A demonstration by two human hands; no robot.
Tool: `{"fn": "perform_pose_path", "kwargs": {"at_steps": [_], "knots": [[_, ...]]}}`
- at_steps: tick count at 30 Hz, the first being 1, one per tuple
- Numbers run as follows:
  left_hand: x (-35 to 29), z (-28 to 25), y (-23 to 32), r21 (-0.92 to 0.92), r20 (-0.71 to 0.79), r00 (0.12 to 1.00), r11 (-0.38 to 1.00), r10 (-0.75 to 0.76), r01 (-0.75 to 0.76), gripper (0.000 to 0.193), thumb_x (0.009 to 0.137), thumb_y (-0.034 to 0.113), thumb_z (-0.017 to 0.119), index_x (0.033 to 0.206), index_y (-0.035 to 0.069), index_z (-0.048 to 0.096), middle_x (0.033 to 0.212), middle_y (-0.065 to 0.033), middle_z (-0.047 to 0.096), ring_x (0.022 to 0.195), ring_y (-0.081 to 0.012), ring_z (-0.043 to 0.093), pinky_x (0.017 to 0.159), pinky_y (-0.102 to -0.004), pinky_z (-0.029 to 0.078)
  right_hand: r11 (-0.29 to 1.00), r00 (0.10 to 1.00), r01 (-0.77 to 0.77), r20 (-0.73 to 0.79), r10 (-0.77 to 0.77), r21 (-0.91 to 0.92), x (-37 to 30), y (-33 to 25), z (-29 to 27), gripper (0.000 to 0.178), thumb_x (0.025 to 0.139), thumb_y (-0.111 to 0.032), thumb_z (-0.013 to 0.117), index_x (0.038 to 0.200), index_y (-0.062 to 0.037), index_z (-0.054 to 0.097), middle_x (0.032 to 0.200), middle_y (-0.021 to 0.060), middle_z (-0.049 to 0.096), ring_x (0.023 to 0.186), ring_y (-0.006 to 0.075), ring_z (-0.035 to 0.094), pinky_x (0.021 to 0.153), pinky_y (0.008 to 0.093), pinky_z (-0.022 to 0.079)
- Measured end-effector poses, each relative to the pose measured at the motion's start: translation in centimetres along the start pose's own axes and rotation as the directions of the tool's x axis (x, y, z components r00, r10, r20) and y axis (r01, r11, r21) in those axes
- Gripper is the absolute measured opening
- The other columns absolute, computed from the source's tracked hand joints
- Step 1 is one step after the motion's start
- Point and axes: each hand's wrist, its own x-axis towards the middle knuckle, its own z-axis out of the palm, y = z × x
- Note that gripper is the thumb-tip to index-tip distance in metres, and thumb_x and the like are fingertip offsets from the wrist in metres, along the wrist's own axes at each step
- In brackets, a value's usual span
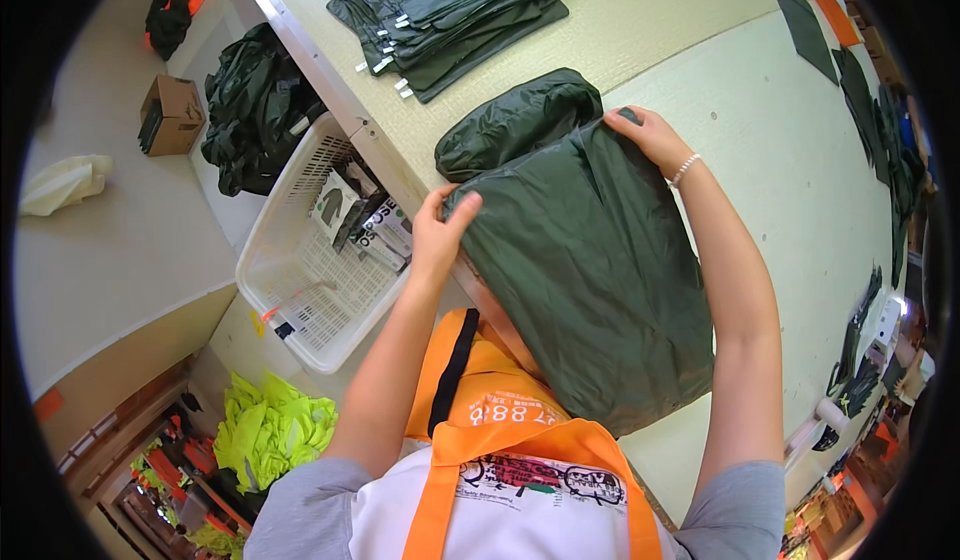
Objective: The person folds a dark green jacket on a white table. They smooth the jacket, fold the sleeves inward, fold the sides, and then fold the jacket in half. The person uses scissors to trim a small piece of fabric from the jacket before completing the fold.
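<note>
A wide, roughly rectangular piece of dark green coated fabric (590, 280) is spread before me, its near end overhanging the table's edge by my apron. My left hand (445, 230) grips its far left corner, thumb on top and the other fingers mostly beneath. At the far right corner, my right hand (650, 140) pinches the fabric between thumb and fingers. Just beyond the far edge lies a puffy rolled dark green bundle (520, 125), partly tucked behind the held piece. Whether the two are joined is hidden.
A stack of folded dark green pieces (450, 20) with white tags lies farther back on the table (690, 20). Left of the table stand a white plastic basket (300, 290) holding printed packets, a dark green fabric heap (255, 110) and a cardboard box (175, 115). Yellow garments (270, 430) lie lower left.
</note>
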Motion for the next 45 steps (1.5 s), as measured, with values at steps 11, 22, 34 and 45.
{"fn": "perform_pose_path", "kwargs": {"at_steps": [11, 22, 34, 45], "knots": [[7.7, 2.4, 6.4, 0.550, 0.574, 0.745, 0.515, 0.340, -0.658, 0.045, 0.087, 0.031, 0.057, 0.124, 0.006, 0.055, 0.129, -0.0153, 0.053, 0.120, -0.0312, 0.048, 0.102, -0.0370, 0.035, 0.953, 0.957, 0.291, -0.035, -0.289, 0.085, -2.1, -0.1, 0.3, 0.025, 0.093, -0.021, 0.056, 0.105, -0.0003, 0.062, 0.093, -0.0014, 0.063, 0.083, 0.0055, 0.055, 0.076, 0.0230, 0.046], [8.9, 5.3, 8.5, 0.394, 0.660, 0.630, 0.526, 0.409, -0.754, 0.029, 0.087, 0.011, 0.054, 0.115, 0.007, 0.061, 0.112, -0.0146, 0.062, 0.105, -0.0315, 0.056, 0.091, -0.0350, 0.043, 0.962, 0.960, 0.239, -0.114, -0.254, -0.128, 2.3, 1.8, 2.8, 0.030, 0.091, -0.027, 0.058, 0.099, 0.0019, 0.063, 0.086, 0.0037, 0.065, 0.076, 0.0088, 0.056, 0.071, 0.0260, 0.047], [11.5, 6.6, 5.6, 0.246, 0.662, 0.677, 0.760, 0.321, -0.601, 0.010, 0.069, -0.001, 0.064, 0.072, -0.001, 0.054, 0.073, -0.0075, 0.062, 0.068, -0.0115, 0.059, 0.063, -0.0251, 0.047, 0.975, 0.975, 0.201, -0.082, -0.209, -0.095, 2.8, 1.0, 3.2, 0.032, 0.092, -0.030, 0.055, 0.096, 0.0010, 0.063, 0.079, 0.0046, 0.064, 0.071, 0.0101, 0.055, 0.068, 0.0273, 0.047], [12.9, 5.3, 5.4, 0.177, 0.738, 0.627, 0.825, 0.250, -0.536, 0.010, 0.071, 0.000, 0.060, 0.074, 0.001, 0.051, 0.066, -0.0052, 0.055, 0.059, -0.0154, 0.052, 0.057, -0.0270, 0.043, 0.942, 0.943, -0.234, 0.290, 0.160, 0.239, 1.0, -1.6, 1.6, 0.048, 0.085, -0.041, 0.063, 0.109, 0.0008, 0.061, 0.098, 0.0057, 0.066, 0.089, 0.0130, 0.061, 0.082, 0.0264, 0.048]]}}
